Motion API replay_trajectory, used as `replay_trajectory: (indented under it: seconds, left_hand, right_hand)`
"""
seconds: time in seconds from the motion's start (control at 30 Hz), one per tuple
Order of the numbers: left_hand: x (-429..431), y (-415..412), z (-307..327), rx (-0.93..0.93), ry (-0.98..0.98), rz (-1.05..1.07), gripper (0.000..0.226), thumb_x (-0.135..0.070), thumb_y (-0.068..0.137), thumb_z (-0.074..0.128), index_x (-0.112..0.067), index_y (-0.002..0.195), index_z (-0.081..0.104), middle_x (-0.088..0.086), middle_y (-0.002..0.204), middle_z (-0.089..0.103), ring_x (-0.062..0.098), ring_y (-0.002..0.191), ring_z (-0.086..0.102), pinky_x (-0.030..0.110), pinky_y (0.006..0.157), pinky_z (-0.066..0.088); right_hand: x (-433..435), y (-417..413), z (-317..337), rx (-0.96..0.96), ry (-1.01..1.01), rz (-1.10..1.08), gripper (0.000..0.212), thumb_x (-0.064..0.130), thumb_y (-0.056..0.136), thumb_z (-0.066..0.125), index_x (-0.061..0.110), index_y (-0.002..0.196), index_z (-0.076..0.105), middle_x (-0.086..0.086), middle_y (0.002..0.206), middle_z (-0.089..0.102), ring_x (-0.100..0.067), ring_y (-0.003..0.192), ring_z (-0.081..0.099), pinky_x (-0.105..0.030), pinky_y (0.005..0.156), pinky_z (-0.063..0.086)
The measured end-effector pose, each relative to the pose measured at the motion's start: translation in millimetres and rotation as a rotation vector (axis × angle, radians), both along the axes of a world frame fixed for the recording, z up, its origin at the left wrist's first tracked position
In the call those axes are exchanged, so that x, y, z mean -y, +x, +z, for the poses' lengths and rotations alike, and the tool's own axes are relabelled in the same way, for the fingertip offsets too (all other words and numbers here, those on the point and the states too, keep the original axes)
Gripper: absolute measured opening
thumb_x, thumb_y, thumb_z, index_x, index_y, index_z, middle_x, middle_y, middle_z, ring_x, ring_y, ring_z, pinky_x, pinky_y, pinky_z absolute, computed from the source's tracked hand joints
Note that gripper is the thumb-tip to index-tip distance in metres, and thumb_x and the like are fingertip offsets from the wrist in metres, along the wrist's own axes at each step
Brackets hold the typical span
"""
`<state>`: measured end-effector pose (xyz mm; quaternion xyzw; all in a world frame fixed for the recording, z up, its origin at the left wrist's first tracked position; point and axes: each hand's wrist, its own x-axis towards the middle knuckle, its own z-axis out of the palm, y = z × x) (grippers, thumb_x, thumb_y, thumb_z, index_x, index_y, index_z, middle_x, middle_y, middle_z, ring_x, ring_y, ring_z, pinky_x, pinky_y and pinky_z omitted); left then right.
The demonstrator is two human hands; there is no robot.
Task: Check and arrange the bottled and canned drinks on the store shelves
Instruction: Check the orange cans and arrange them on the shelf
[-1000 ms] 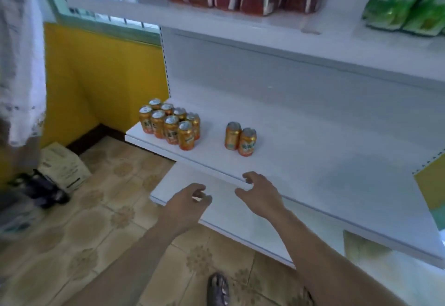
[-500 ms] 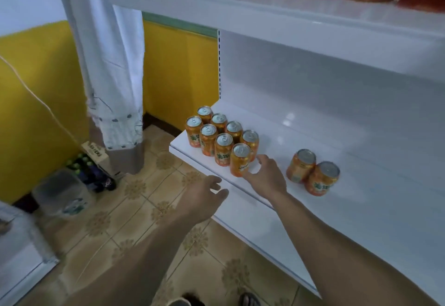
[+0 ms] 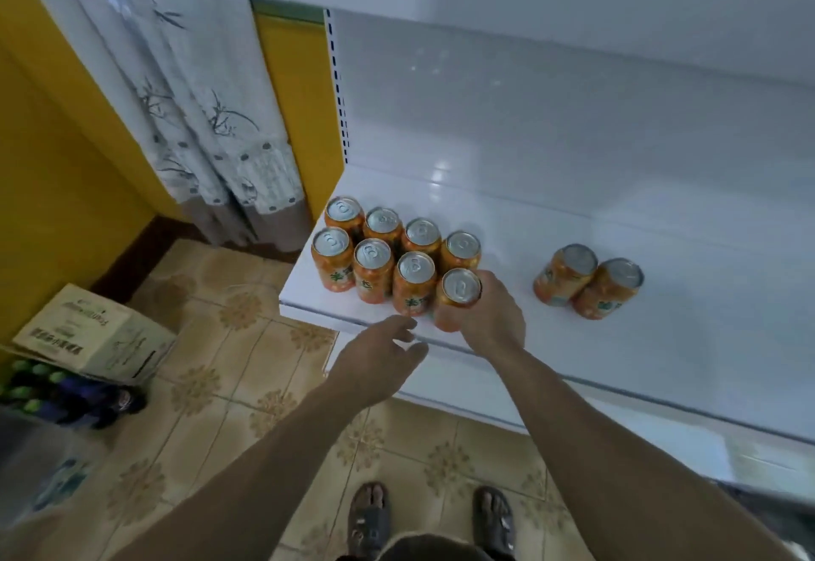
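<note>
On shelf [image 3: 683, 340] edge, end can [image 3: 461, 287] clamped in right hand [image 3: 491, 318] grip; left hand [image 3: 379, 353] slack.

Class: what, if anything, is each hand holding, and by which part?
The right hand grips the orange can at the front right of the group of eight, round its side wall below the top. The left hand holds nothing, its fingers relaxed.

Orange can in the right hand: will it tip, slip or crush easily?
The orange can is probably stiff and heavyish: its top looks sealed. Its smooth metal may slip slightly, though the right hand wraps it. Taller than wide on a glossy shelf, it likely slides if pushed low, tips if pushed high.
</note>
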<state>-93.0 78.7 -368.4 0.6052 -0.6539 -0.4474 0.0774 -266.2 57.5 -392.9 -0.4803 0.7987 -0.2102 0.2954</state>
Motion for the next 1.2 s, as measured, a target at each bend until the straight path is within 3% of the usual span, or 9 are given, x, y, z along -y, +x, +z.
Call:
replay_trajectory:
  seconds: [0.2, 0.37, 0.47, 0.6, 0.67, 0.8, 0.9, 1.03, 1.2]
  left_hand:
    - [1.9, -2.8, -0.8, -0.207, -0.144, -0.093, 0.066, -0.035, 0.088, 0.074, -0.029, 0.145, 0.041, -0.011, 0.139, 0.053, 0.004, 0.119, 0.052, 0.030, 0.101, 0.047]
    - [-8.4, -20.6, 17.7, -0.434, -0.353, -0.191, 0.092, -0.040, 0.081, 0.079, -0.024, 0.155, 0.027, -0.013, 0.156, 0.036, 0.004, 0.144, 0.032, 0.032, 0.114, 0.038]
    - [-16.6, -31.8, 37.7, -0.576, -0.392, -0.184, 0.089, -0.033, 0.080, 0.082, -0.022, 0.152, 0.030, -0.007, 0.151, 0.044, 0.010, 0.141, 0.039, 0.037, 0.112, 0.042]
    - [-23.5, -45.2, 58.5, -0.753, -0.409, -0.166, 0.083, -0.016, 0.076, 0.083, -0.035, 0.144, 0.039, -0.006, 0.139, 0.054, 0.018, 0.133, 0.051, 0.045, 0.104, 0.049]
    - [-26.5, -49.0, 67.2, -0.730, -0.414, -0.190, 0.086, -0.016, 0.075, 0.083, -0.051, 0.140, 0.038, -0.018, 0.137, 0.054, 0.009, 0.132, 0.050, 0.036, 0.105, 0.048]
    - [-37.1, -51.2, 72.7, -0.689, -0.484, -0.214, 0.079, -0.016, 0.078, 0.086, -0.025, 0.143, 0.041, -0.008, 0.138, 0.054, 0.010, 0.130, 0.051, 0.025, 0.103, 0.045]
    - [-45.5, -48.6, 75.8, -0.673, -0.423, -0.208, 0.081, -0.031, 0.077, 0.083, -0.038, 0.143, 0.036, -0.023, 0.139, 0.049, 0.001, 0.131, 0.046, 0.017, 0.101, 0.043]
    - [-54.7, -41.4, 80.4, -0.732, -0.326, -0.160, 0.091, -0.048, 0.072, 0.081, -0.046, 0.146, 0.030, -0.028, 0.147, 0.042, 0.002, 0.137, 0.042, 0.030, 0.110, 0.041]
    - [-63.7, -51.5, 94.0, -0.793, -0.322, -0.221, 0.090, -0.034, 0.076, 0.079, -0.029, 0.151, 0.029, -0.022, 0.151, 0.042, 0.008, 0.143, 0.037, 0.035, 0.116, 0.036]
  right_hand:
    - [-49.4, 0.2, 42.4, 0.019, -0.258, -0.057, 0.059, 0.048, 0.073, 0.086, 0.032, 0.121, 0.055, 0.014, 0.115, 0.061, -0.010, 0.104, 0.059, -0.032, 0.086, 0.051]
    - [-88.0, -2.5, 94.7, -0.038, -0.461, 0.012, 0.065, 0.036, 0.073, 0.088, 0.031, 0.128, 0.054, 0.020, 0.120, 0.057, 0.004, 0.107, 0.053, -0.012, 0.088, 0.043]
    - [-107.2, -1.1, 123.9, -0.116, -0.592, 0.071, 0.066, 0.042, 0.071, 0.081, 0.031, 0.130, 0.053, 0.022, 0.121, 0.054, 0.013, 0.112, 0.047, -0.002, 0.091, 0.037]
    - [-127.0, -2.3, 151.5, -0.217, -0.782, 0.174, 0.066, 0.046, 0.076, 0.074, 0.017, 0.133, 0.057, 0.013, 0.126, 0.055, 0.005, 0.118, 0.047, -0.006, 0.100, 0.035]
    - [-132.8, -9.0, 157.2, -0.250, -0.826, 0.210, 0.066, 0.047, 0.077, 0.073, 0.018, 0.133, 0.054, 0.013, 0.127, 0.052, 0.005, 0.120, 0.046, -0.007, 0.102, 0.034]
    - [-140.5, -22.9, 155.7, -0.150, -0.779, 0.195, 0.066, 0.048, 0.072, 0.076, 0.028, 0.131, 0.053, 0.017, 0.128, 0.058, 0.001, 0.120, 0.054, -0.013, 0.097, 0.044]
    - [-142.6, -27.4, 154.2, 0.317, -0.661, -0.068, 0.059, 0.041, 0.065, 0.084, 0.033, 0.119, 0.060, 0.018, 0.115, 0.068, -0.007, 0.112, 0.064, -0.023, 0.092, 0.055]
    - [-134.7, -34.4, 146.3, 1.229, -0.443, -0.495, 0.059, 0.038, 0.078, 0.073, 0.015, 0.131, 0.062, -0.010, 0.122, 0.070, -0.021, 0.105, 0.069, -0.033, 0.085, 0.059]
    - [-138.9, -25.2, 136.7, 1.744, -0.102, -0.608, 0.055, 0.046, 0.090, 0.055, -0.001, 0.111, 0.072, -0.018, 0.096, 0.071, -0.021, 0.077, 0.069, -0.026, 0.066, 0.062]
